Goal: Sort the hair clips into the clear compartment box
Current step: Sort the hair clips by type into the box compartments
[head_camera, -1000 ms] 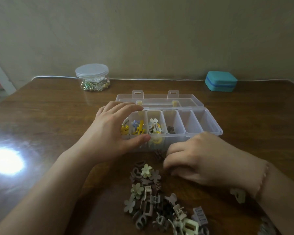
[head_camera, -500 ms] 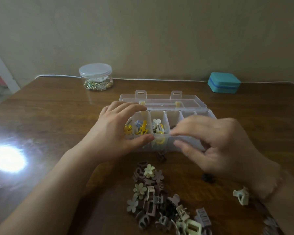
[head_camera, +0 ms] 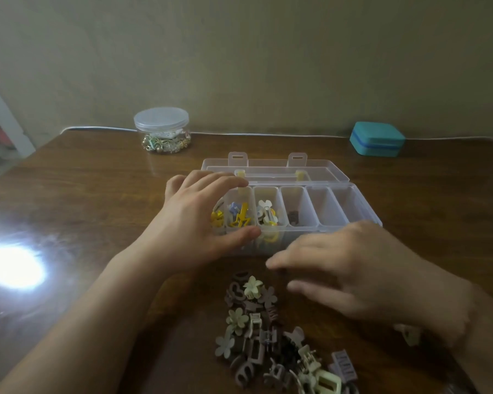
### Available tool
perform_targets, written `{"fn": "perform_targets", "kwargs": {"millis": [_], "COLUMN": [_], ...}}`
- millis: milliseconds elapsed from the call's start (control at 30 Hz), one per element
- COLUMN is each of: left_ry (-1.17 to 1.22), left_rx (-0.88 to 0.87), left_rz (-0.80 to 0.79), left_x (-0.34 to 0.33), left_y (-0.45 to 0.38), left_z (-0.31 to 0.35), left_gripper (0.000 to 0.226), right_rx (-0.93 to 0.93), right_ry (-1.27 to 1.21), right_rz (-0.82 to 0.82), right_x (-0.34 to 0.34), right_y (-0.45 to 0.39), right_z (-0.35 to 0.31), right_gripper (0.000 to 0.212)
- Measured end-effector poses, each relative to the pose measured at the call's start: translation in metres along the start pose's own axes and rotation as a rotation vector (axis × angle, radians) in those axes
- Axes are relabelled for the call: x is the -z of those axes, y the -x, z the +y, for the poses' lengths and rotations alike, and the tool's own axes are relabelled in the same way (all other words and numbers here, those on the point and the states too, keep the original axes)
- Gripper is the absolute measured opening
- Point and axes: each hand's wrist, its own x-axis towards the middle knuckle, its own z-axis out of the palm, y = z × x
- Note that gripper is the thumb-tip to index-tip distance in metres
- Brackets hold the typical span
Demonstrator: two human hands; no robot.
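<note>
Nearest me lies the pile of hair clips (head_camera: 256, 336), muted flowers and claws heaped on the wooden table (head_camera: 83, 209), just below the right hand's fingertips. The right hand (head_camera: 350, 277) hovers over the top of that heap, fingers (head_camera: 279, 263) stretched and loosely spread, motion-blurred; I see nothing held, though its underside is hidden. My guess is it is reaching for the next clip, which calls for a pinch on one piece without scattering its neighbours.

Beyond the fingers, the left hand (head_camera: 199, 220) steadies the clear compartment box (head_camera: 336, 223): thumb pressed on the near wall, fingers curved over the leftmost cells. Those hold yellow and pale clips; one dark clip sits in the fourth cell, and the two right cells look empty. Past the fingertips, the box lid (head_camera: 273, 172) lies flat.

Farther back stand a jar (head_camera: 161, 129) and a teal case (head_camera: 377, 139), well apart from both hands.
</note>
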Motion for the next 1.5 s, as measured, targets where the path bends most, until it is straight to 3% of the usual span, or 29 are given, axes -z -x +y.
{"fn": "perform_targets", "kwargs": {"millis": [133,300,400,467,633,800,900,1000,1067,1200,1267,1333,1500], "left_ry": [0.002,0.014,0.012,0.007,0.002,0.003,0.008,0.026,0.026,0.021,0.019,0.021,0.019], "left_rx": [0.000,0.004,0.013,0.018,0.014,0.016,0.010,0.005,0.003,0.002,0.005,0.007,0.009], "left_rz": [0.002,-0.005,-0.014,-0.019,-0.010,-0.007,-0.008,-0.005,0.001,0.002,0.000,-0.003,-0.007], "left_x": [0.000,0.000,0.000,0.000,-0.001,-0.001,-0.001,-0.001,-0.001,-0.001,-0.001,-0.001,-0.001], "left_y": [0.000,0.000,0.000,0.000,0.000,0.000,-0.001,0.000,0.000,0.000,0.000,-0.001,-0.001], "left_z": [0.000,0.001,0.000,0.000,0.000,-0.001,-0.001,-0.001,-0.001,-0.001,-0.001,-0.001,-0.001], "left_gripper": [0.071,0.071,0.071,0.071,0.072,0.072,0.071,0.070,0.071,0.072,0.072,0.073,0.072], "right_rx": [-0.125,-0.208,-0.124,-0.037,0.067,0.076,0.025,-0.077,-0.148,-0.247,-0.237,-0.170,0.032], "right_ry": [-0.241,0.036,-0.063,-0.122,0.012,-0.021,-0.124,-0.347,-0.363,-0.162,-0.200,-0.274,-0.234], "right_rz": [0.333,0.305,0.316,0.214,-0.183,-0.259,-0.124,0.193,0.352,0.356,0.373,0.318,-0.118], "right_x": [0.016,0.013,0.011,0.009,-0.001,-0.002,0.007,0.019,0.023,0.016,0.016,0.019,0.014], "right_y": [0.009,0.010,0.010,0.008,0.000,-0.002,0.004,0.009,0.011,0.010,0.010,0.010,0.007], "right_z": [0.005,0.014,0.010,0.003,-0.006,-0.007,0.000,0.006,0.010,0.013,0.011,0.005,-0.006], "right_gripper": [0.040,0.048,0.037,0.031,0.033,0.033,0.031,0.031,0.035,0.037,0.036,0.030,0.023]}}
